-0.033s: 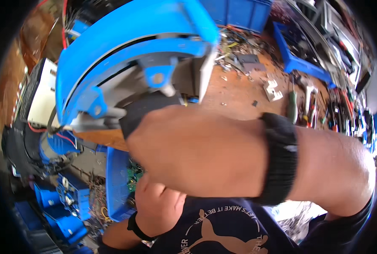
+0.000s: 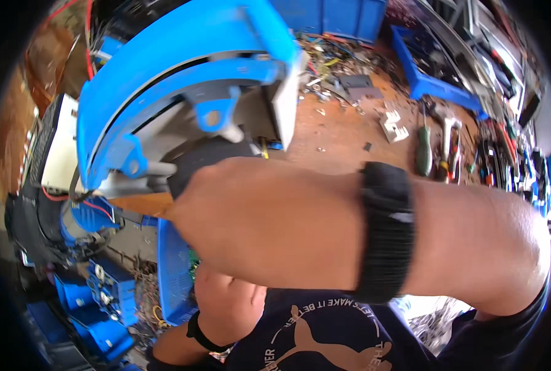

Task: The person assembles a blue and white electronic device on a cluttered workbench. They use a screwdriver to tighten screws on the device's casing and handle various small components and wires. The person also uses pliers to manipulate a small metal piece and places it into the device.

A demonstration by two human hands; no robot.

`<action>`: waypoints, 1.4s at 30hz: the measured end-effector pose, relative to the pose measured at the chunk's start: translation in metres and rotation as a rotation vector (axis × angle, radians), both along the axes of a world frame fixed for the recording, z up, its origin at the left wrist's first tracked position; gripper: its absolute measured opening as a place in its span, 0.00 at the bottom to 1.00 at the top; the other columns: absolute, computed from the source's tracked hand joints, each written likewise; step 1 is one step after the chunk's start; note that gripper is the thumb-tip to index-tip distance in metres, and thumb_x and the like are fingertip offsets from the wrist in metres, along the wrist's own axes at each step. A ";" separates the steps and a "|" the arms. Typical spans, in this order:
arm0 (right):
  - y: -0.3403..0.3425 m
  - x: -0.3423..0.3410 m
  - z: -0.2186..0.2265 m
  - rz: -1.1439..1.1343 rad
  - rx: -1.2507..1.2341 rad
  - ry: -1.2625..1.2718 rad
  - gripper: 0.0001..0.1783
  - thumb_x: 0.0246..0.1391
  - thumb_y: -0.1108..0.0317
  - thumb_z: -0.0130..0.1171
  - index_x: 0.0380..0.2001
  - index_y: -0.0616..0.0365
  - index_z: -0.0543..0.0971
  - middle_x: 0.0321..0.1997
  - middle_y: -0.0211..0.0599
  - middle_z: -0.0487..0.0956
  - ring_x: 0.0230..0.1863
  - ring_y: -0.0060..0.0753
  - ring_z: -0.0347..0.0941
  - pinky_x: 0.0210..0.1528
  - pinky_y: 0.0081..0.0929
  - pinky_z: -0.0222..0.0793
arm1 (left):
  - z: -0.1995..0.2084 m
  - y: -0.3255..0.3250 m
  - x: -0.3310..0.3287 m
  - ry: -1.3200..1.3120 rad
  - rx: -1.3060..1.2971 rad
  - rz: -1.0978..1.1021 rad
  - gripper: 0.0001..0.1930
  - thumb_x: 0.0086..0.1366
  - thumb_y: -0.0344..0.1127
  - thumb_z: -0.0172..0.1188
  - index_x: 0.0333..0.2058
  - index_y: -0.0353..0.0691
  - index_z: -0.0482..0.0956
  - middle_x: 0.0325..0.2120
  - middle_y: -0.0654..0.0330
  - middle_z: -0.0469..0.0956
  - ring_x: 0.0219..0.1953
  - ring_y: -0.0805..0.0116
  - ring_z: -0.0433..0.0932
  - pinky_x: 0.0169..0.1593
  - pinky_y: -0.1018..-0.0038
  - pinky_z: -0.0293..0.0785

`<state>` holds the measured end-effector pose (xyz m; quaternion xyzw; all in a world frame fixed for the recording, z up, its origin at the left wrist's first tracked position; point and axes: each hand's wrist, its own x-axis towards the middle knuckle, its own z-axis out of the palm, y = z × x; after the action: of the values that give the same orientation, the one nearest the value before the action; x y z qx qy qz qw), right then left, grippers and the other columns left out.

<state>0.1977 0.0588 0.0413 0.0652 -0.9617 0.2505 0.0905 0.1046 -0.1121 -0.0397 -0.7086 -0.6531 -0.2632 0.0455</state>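
Note:
A large curved blue casing (image 2: 182, 59) with grey inner parts and blue lugs stands tilted in front of me at the upper left. My right hand (image 2: 216, 213) reaches across from the right, its back toward me and its fingers hidden. It is against or just in front of a flat black piece (image 2: 210, 157) at the casing's lower edge; whether it grips this piece is not visible. Below it, my left hand (image 2: 229, 306) is closed, with bent knuckles showing. What it holds, if anything, is hidden beneath the right hand and wrist.
A brown worktop (image 2: 325, 133) carries scraps and a white bracket (image 2: 394, 127). On its right lie a green-handled screwdriver (image 2: 424, 151), a hammer (image 2: 447, 133) and several hand tools. Blue crates (image 2: 331, 18) stand at the back. A blue bin (image 2: 173, 272) sits low beside my left hand.
The casing, the worktop and my right arm all sit slightly further left in the picture. Both hands keep nearly the same pose, and nothing is visibly let go or taken up.

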 end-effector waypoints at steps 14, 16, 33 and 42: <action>-0.005 -0.009 -0.021 -0.209 0.358 0.461 0.11 0.33 0.64 0.58 0.20 0.61 0.78 0.18 0.46 0.76 0.21 0.43 0.73 0.20 0.41 0.68 | -0.011 -0.021 -0.004 -0.190 -0.151 0.075 0.19 0.50 0.25 0.68 0.43 0.31 0.80 0.45 0.47 0.79 0.47 0.45 0.76 0.52 0.59 0.70; -0.005 -0.005 -0.017 -0.219 0.386 0.477 0.11 0.32 0.63 0.58 0.18 0.61 0.78 0.17 0.46 0.75 0.19 0.41 0.73 0.18 0.41 0.66 | -0.002 -0.014 0.003 -0.080 -0.103 -0.023 0.18 0.47 0.25 0.69 0.40 0.33 0.82 0.40 0.49 0.79 0.43 0.48 0.77 0.47 0.61 0.71; -0.062 0.174 -0.068 -1.071 -0.791 0.522 0.06 0.53 0.85 0.50 0.30 0.67 0.76 0.25 0.33 0.70 0.24 0.23 0.69 0.27 0.20 0.63 | 0.017 0.006 0.044 -0.076 0.061 -0.161 0.11 0.50 0.31 0.67 0.32 0.40 0.77 0.25 0.64 0.67 0.29 0.65 0.69 0.34 0.69 0.66; -0.102 0.224 -0.054 -1.255 0.008 0.812 0.12 0.51 0.87 0.46 0.36 0.70 0.77 0.28 0.42 0.75 0.29 0.34 0.73 0.31 0.24 0.67 | -0.004 0.048 0.107 -0.327 0.027 -0.145 0.08 0.53 0.32 0.65 0.30 0.38 0.78 0.28 0.55 0.71 0.31 0.53 0.74 0.36 0.61 0.70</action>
<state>0.4214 -0.0429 -0.0124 -0.4083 -0.7100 0.1047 0.5640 0.2113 -0.0640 -0.0439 -0.7008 -0.5955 -0.3863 -0.0707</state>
